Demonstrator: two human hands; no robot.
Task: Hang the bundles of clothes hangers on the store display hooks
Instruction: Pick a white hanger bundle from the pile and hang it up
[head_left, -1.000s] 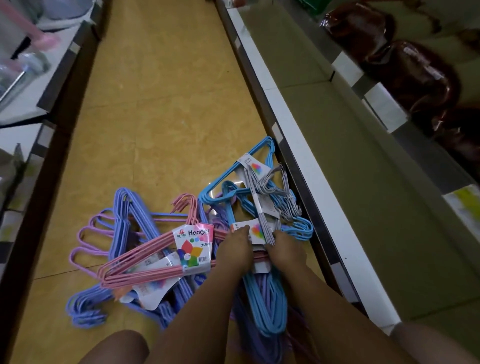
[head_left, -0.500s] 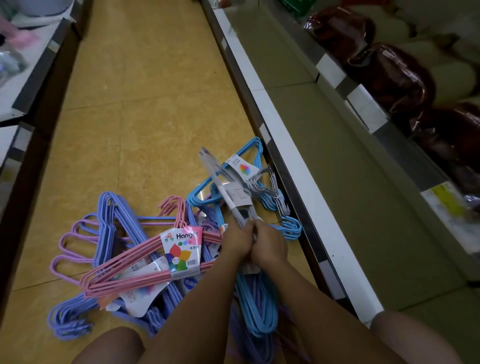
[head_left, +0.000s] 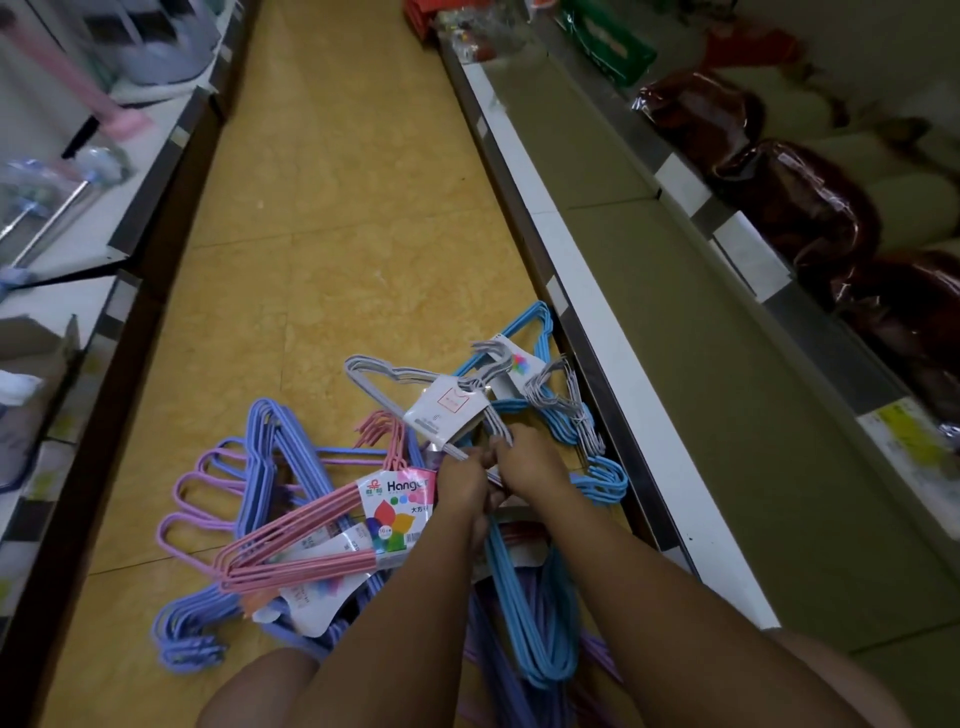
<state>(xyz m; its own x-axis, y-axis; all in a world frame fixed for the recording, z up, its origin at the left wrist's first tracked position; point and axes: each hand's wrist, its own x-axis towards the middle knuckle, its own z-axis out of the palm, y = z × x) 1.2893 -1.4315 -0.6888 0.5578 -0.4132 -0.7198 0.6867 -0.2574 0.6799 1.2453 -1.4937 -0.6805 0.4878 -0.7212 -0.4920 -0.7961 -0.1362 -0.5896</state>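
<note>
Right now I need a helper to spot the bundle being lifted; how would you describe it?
Look at the heap of hanger bundles on the yellow floor beside the long shelf edge. Both hands, left hand and right hand, hold the grey hanger bundle raised above the heap. It alone is grey with a white card; its neighbours are blue, pink and purple.

1. The yellow tiled floor (head_left: 332, 218) runs as an aisle between two shelf units and carries a loose heap of hanger bundles.
2. A purple bundle (head_left: 197, 636) lies on the tiles at the heap's left edge, its hooks pointing left.
3. A lilac bundle (head_left: 200, 483) lies just beyond it, partly under the purple one.
4. A pink bundle (head_left: 306, 545) with a "Hanger" label rests on top of those two.
5. A blue bundle (head_left: 535, 332) lies against the base of the right-hand shelf (head_left: 587, 332).
</note>
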